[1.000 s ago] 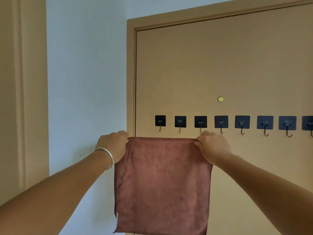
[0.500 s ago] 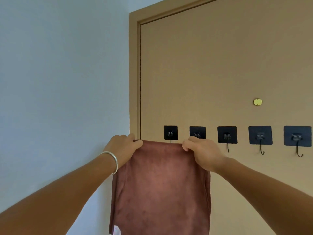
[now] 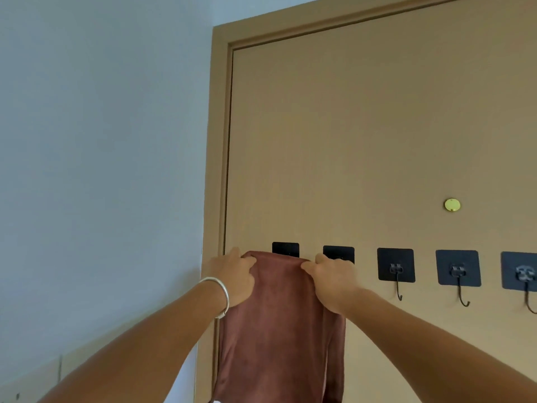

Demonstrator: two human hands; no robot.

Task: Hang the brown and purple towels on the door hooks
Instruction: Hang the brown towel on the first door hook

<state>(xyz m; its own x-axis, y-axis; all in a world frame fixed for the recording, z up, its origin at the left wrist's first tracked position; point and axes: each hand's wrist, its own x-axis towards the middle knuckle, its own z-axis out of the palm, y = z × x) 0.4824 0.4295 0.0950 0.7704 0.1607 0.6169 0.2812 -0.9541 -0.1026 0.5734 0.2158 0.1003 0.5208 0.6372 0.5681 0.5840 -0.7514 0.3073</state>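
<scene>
Hands closer together now, so the brown towel [image 3: 279, 324] bunches narrower, hanging long-axis vertical at lower center. Left hand [image 3: 234, 279] and right hand [image 3: 334, 282] pinch its top edge over the leftmost door hooks [image 3: 285, 249].

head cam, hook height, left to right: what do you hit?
wall → door frame → left hand → brown towel → right hand → third hook → fourth hook → fifth hook. The first two hooks' pads sit behind the towel and right hand.
</scene>
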